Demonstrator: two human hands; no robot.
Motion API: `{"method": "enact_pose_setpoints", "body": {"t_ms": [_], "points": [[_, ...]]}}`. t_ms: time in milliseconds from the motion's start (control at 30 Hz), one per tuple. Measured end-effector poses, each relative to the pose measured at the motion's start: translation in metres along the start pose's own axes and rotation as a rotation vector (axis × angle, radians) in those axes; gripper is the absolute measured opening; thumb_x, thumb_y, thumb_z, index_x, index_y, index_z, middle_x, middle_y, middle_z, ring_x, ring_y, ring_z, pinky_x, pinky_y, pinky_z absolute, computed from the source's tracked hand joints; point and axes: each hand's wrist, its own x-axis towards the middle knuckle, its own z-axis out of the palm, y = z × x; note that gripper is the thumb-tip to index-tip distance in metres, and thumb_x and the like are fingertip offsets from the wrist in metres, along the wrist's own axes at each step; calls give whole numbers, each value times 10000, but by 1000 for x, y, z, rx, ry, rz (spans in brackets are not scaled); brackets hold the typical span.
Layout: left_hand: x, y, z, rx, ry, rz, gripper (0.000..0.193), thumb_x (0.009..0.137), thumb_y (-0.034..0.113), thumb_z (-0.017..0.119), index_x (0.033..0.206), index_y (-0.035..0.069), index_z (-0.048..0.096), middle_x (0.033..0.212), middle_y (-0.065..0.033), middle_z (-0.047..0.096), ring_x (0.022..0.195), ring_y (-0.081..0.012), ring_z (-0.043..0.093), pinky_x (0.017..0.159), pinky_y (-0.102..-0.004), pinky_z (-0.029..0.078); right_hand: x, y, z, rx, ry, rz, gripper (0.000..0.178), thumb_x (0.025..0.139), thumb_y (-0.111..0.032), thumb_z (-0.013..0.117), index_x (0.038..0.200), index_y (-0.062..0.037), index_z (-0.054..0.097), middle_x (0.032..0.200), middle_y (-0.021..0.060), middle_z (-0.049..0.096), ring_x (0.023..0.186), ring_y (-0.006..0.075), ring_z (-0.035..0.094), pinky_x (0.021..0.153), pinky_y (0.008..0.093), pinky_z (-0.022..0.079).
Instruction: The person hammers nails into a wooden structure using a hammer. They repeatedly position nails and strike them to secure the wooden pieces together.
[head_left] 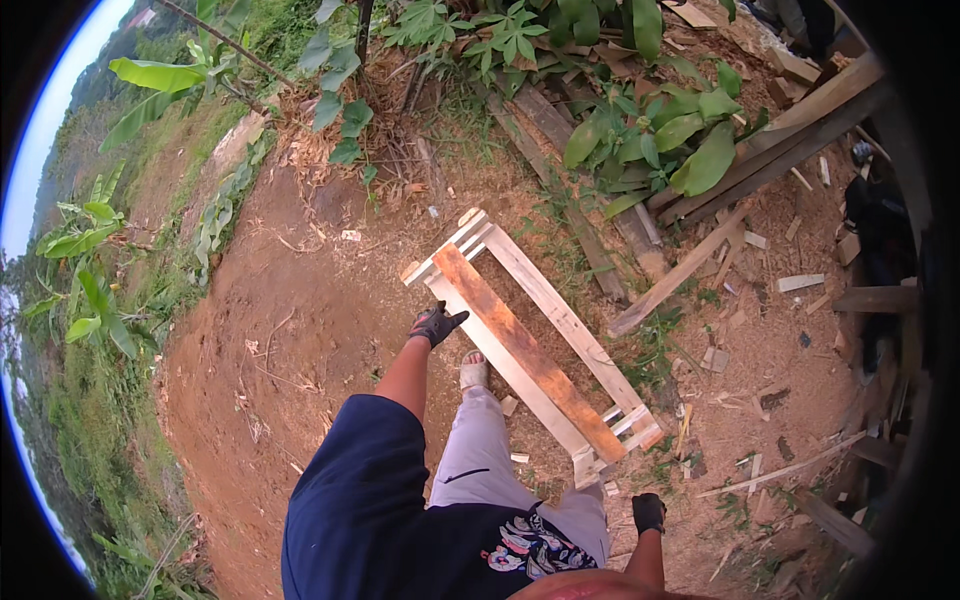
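Note:
A wooden frame [565,325] of pale planks with short crosspieces lies slantwise on the ground before me. A reddish-brown board [525,350] runs lengthwise on it, between the far rail and the pale near plank [505,370]. My left hand [436,325], in a dark glove, is at the frame's far-left end beside the near plank. Its fingers are apart, and one points toward the wood; whether it touches the plank I cannot tell. My right hand [650,512], also in a dark glove, hangs low beyond the near-right end, fingers curled. Whatever it may hold is hidden.
Long weathered beams [570,190] lie on the ground behind the frame, and a loose plank [680,275] slants at right. Stacked timber [800,130] stands at far right. Offcuts [800,283] and sawdust litter the soil. Leafy plants [690,140] grow behind; a grassy slope [90,400] falls away left.

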Motion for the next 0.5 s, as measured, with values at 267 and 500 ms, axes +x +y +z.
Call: {"method": "enact_pose_setpoints", "body": {"t_ms": [267,500], "points": [[175,12,-83,161,-2,140,1191,791,766,735,1644,22,364,1617,-247,487,1478,-402,497,1211,-468,422,-65,-114,26,1075,-325,1115,130,919,-256,748,947,-129,742,826,56,753,781,242,747,607,462,587],[274,16,-77,28,-34,101,1107,887,917,397,1423,-17,650,1571,-275,527,1528,-364,443,1236,-463,366,-95,-124,96,743,-599,783,203,1054,-240,508,981,-159,680,856,45,700,724,198,667,626,437,554]]}}
